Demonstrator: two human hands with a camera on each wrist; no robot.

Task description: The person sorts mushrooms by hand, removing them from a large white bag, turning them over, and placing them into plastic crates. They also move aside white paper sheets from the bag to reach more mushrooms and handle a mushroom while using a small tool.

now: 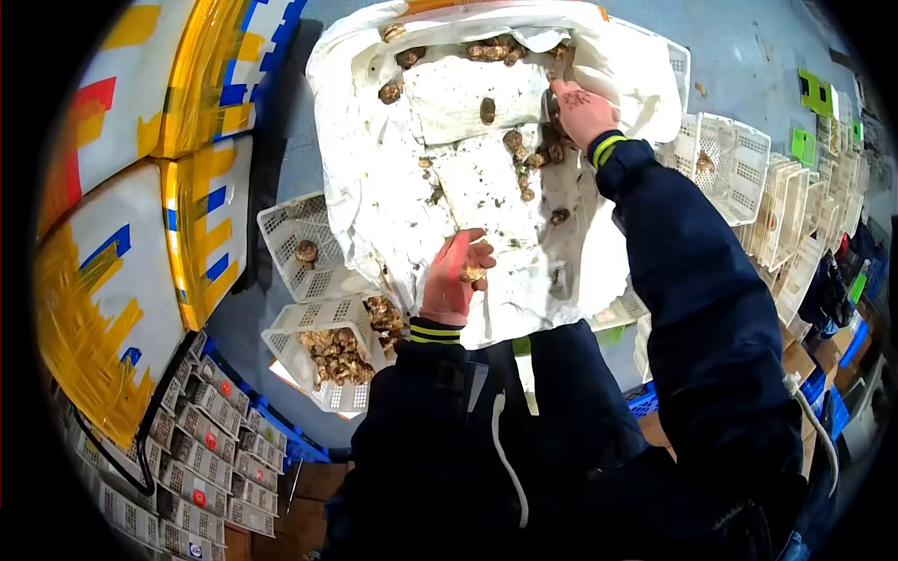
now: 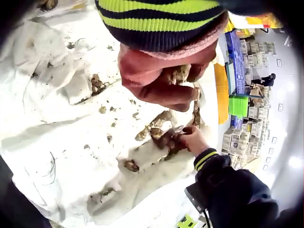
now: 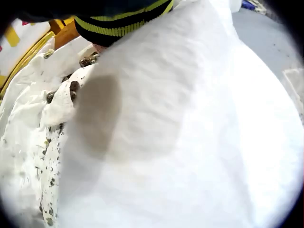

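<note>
A white sheet (image 1: 393,215) speckled with dirt covers the work surface, with several brown mushrooms (image 1: 496,49) scattered along its far edge and middle. My left hand (image 1: 456,278) is at the sheet's near edge, fingers curled around one mushroom (image 1: 472,274); the left wrist view shows that mushroom (image 2: 178,73) tucked in the left hand (image 2: 161,83). My right hand (image 1: 582,112) reaches to the far right of the sheet into a cluster of mushrooms (image 1: 533,159). In the left wrist view the right hand (image 2: 189,138) pinches a mushroom (image 2: 166,140). The right wrist view shows only the sheet (image 3: 190,133) and a striped cuff (image 3: 123,19).
A white plastic basket (image 1: 327,351) heaped with mushrooms stands at the near left, and another basket (image 1: 301,245) behind it has one mushroom. More white baskets (image 1: 734,164) are stacked at the right. Yellow and white cartons (image 1: 112,280) line the left side.
</note>
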